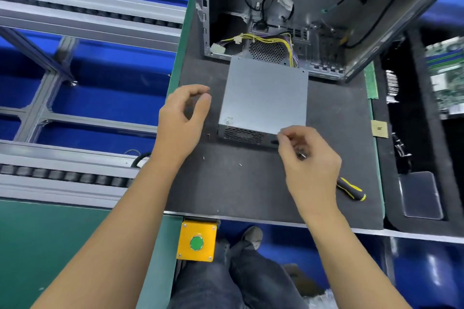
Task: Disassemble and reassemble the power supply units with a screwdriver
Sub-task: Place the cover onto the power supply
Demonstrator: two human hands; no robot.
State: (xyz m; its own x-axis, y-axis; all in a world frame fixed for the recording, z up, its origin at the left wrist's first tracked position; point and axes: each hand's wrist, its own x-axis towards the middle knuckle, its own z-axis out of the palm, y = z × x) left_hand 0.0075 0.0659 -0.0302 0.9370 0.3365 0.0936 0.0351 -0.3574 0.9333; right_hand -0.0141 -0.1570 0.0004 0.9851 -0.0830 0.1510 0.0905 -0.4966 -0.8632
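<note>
Grey metal box-shaped power supply unit (pixel 266 98) on table (pixel 251 188). Right hand (pixel 310 170) pinches small metal piece at 5 o'clock corner; left hand (pixel 182 118) loosely curled, holding nothing.

Two hands work at a grey power supply unit (pixel 266 98) on a dark table (pixel 336 113).

At frame centre the unit lies before an open computer case (pixel 326 7). The right hand (pixel 308 165) pinches a small metal piece by its near right corner; the left hand (pixel 183 118) hovers loosely curled, left of it. A yellow-black screwdriver (pixel 351 189) lies lower right.
</note>
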